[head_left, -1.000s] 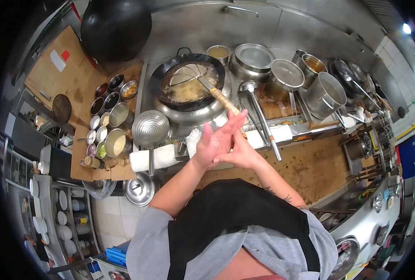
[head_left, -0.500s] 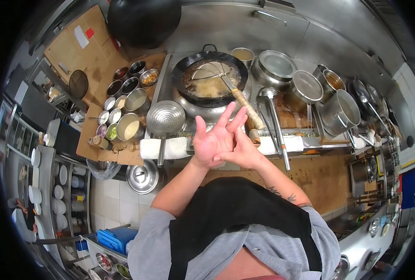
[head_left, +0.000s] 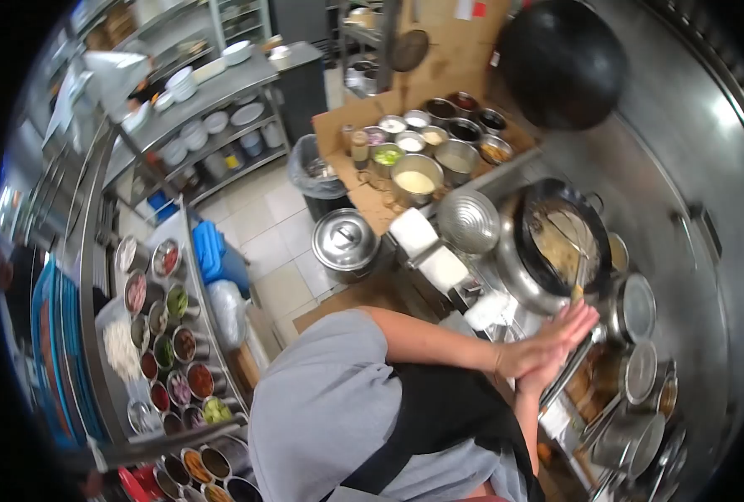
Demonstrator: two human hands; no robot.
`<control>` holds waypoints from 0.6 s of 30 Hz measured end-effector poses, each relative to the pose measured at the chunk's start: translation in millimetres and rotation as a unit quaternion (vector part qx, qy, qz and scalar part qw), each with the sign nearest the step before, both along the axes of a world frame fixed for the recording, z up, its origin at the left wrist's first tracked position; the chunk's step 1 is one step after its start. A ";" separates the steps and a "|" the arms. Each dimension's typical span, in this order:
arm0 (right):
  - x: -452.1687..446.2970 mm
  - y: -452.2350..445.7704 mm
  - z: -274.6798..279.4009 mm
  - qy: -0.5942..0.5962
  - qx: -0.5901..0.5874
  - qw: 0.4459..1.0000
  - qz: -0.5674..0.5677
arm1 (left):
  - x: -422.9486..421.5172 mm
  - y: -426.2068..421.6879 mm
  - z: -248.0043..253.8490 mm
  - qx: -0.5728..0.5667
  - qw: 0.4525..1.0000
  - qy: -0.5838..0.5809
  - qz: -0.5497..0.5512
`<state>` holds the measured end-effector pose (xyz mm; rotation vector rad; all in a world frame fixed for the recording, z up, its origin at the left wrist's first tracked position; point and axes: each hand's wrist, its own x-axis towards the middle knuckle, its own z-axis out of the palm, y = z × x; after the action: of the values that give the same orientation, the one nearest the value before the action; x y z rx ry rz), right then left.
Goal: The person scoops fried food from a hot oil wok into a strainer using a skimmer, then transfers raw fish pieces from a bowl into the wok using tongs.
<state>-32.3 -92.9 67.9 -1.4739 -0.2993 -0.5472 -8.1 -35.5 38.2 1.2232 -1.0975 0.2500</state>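
Observation:
My left hand [head_left: 546,341] lies palm to palm against my right hand [head_left: 537,381], beside the stove. The left fingers are stretched out and hold nothing. The right hand is partly covered by the left, but its fingers look straight too. Just beyond the fingertips, a black wok [head_left: 529,230] holds bubbling, pale brown liquid. Across it rests a wire strainer [head_left: 562,227], its wrapped handle [head_left: 577,293] pointing toward my hands. A perforated metal ladle [head_left: 469,220] lies left of the wok, and folded white cloths [head_left: 443,268] line the stove's front edge.
Bowls of sauces and seasonings, including a pot of pale liquid [head_left: 414,180], stand on cardboard left of the stove. A lidded steel pot [head_left: 345,240] sits on the tiled floor [head_left: 271,251]. Metal pots [head_left: 628,442] line the right. Ingredient tins [head_left: 199,381] fill the counter behind.
The view has swung left, bringing the ingredient counter and shelves into sight. My right thumb was pressing on my open left palm; now both palms are together.

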 end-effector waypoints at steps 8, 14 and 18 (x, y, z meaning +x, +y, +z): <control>7.9 -5.5 38.0 -0.171 0.268 0.922 0.223 | -15.4 5.3 7.2 -0.080 0.956 0.249 -0.129; 10.4 -18.0 20.3 -0.001 0.323 0.828 0.459 | 8.1 19.9 2.7 -0.057 0.958 0.266 -0.091; 6.2 -4.8 -18.4 -0.044 0.091 0.976 0.193 | 5.3 20.1 15.0 -0.160 0.927 0.333 -0.071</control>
<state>-26.0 -97.7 49.4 -1.1773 -0.5752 -0.3161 -2.8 -15.4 53.2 0.8300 -0.5169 -0.0991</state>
